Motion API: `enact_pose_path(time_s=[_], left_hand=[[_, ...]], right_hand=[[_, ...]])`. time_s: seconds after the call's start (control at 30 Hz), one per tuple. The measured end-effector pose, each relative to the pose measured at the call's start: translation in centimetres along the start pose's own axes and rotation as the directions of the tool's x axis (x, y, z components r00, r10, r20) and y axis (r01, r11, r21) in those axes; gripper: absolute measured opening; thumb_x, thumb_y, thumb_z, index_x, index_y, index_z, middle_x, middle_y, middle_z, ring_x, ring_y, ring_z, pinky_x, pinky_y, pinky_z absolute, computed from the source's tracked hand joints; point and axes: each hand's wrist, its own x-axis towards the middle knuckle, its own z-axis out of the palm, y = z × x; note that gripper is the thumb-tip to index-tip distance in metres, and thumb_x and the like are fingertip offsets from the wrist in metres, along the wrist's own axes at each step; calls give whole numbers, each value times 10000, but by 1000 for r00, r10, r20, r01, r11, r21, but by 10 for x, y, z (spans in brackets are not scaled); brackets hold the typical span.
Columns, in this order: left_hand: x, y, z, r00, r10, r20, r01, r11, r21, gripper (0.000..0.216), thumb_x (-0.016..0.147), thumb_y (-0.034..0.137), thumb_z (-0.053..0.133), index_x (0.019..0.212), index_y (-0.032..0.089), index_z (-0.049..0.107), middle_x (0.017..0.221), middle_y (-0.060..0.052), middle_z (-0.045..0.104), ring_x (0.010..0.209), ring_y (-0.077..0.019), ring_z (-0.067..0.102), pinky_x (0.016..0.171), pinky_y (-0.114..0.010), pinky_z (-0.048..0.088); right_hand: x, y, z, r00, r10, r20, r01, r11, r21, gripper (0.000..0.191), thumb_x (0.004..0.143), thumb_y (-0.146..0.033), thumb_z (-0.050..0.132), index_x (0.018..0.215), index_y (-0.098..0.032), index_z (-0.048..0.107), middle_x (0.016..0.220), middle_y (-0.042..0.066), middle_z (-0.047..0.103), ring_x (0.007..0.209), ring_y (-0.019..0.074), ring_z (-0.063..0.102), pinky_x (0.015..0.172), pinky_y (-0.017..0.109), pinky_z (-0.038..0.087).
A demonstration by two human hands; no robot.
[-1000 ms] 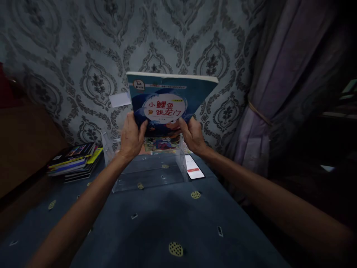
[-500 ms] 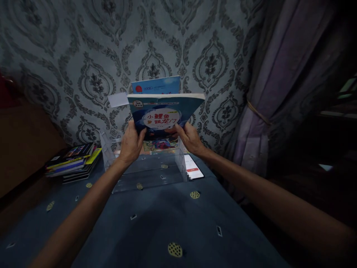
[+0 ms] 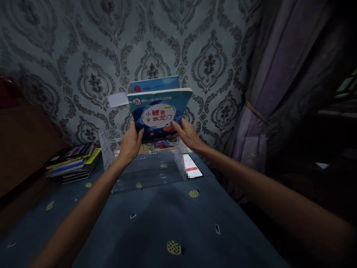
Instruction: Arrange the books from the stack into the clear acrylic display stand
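Note:
Both my hands hold a blue picture book (image 3: 159,111) with a white oval title patch, almost upright over the back of a clear acrylic rack (image 3: 145,169). My left hand (image 3: 131,143) grips its lower left edge, thumb on the cover. At the lower right edge my right hand (image 3: 187,134) grips it the same way. Behind it stands another blue book (image 3: 154,83), leaning near the wall; only its top strip shows.
A stack of books (image 3: 74,160) lies at the left on the dark blue cloth (image 3: 167,223). A phone (image 3: 192,167) with a lit screen lies right of the rack. A white note (image 3: 118,99) hangs on the patterned wall. Purple curtain (image 3: 267,93) at right.
The book has moved away from me and down toward the rack's back, tipping more upright. The blue book behind it has come into sight.

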Motion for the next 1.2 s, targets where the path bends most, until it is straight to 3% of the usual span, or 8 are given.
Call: enact_pose_path(time_s=[0.17,0.33,0.7,1.0,1.2], left_hand=[[3,7,-4,995,-68,72,60,992,110,311,1009,338,423,1246,137,420,988,-131,675,929,-316,703,851,-438,540],[6,13,-4,990,-105,95,90,985,147,566,1009,345,391,1468,60,224,1060,-200,704,960,-356,723,899,-505,535],[10,11,-1,969,-132,207,95,979,179,587,991,271,381,1465,-48,246,1150,-286,671,1097,-385,684,974,-536,502],[13,8,0,969,-105,224,65,982,176,491,991,260,373,1405,-2,329,1257,-296,640,1161,-368,665,967,-493,518],[12,7,1,957,-105,271,53,980,192,498,984,259,370,1403,-8,341,1210,-293,665,1132,-376,678,952,-486,517]], right_hand=[[0,-2,-5,992,-93,-88,69,968,-241,409,935,-618,519,813,-228,552,716,0,588,680,180,559,632,322,452],[-1,-4,-7,988,-121,-98,80,934,-350,363,946,-539,507,748,-237,472,676,-18,523,655,167,501,621,310,359],[2,4,-4,994,-76,-80,40,922,-386,288,925,-503,527,833,-231,542,787,41,638,742,220,568,671,339,416],[-2,15,1,987,-108,-116,47,899,-435,256,936,-473,514,917,-224,572,908,87,653,865,262,599,791,411,487],[-5,24,1,983,-78,-164,6,916,-400,224,915,-442,544,953,-223,578,898,80,668,841,249,606,777,396,490]])
